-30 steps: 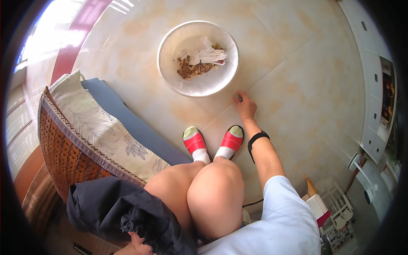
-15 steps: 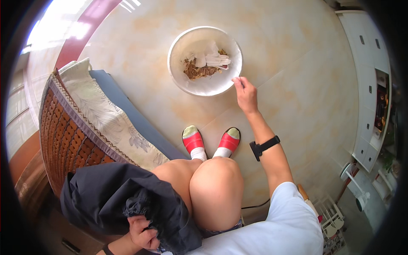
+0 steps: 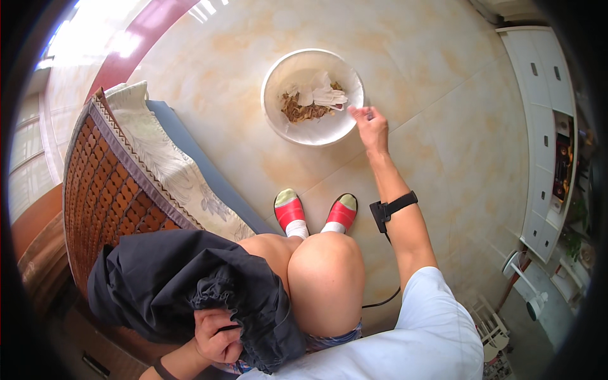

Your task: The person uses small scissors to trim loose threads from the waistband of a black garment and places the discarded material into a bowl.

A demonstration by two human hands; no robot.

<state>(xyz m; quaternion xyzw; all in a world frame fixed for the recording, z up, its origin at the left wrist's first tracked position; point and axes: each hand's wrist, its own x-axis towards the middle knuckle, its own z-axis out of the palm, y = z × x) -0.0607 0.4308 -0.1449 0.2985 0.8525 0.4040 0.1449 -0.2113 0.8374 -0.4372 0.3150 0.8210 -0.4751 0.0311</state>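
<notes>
The black garment (image 3: 183, 269) lies bunched over your left thigh, its cloth plain, creased and slightly glossy, with a tightly gathered, ruffled edge on its right side. Your left hand (image 3: 216, 335) is clenched on that gathered edge. A thin dark strip shows at its fingers; you cannot tell from here whether it belongs to the garment.

Your right hand (image 3: 369, 116) reaches well ahead and to the right of the garment, at the near rim of a round white bin (image 3: 332, 130). Its thumb and fingers are drawn together, but whether they pinch anything cannot be told. The bin holds brown, dry-looking scraps (image 3: 297, 113) and crumpled white paper (image 3: 326, 96). A black band (image 3: 398, 204) circles your right forearm.

Ahead of the garment, slightly right, your red slippers (image 3: 289, 211) rest on the marbled floor (image 3: 443, 145). Beyond its upper left edge are a brown woven mat (image 3: 130, 183) with mauve edging, a cream cloth (image 3: 180, 180) printed with leaves, and a blue panel (image 3: 196, 161). Far right of the garment stands a white cabinet (image 3: 537, 120); any lettering on its shelved items is too small to read.
</notes>
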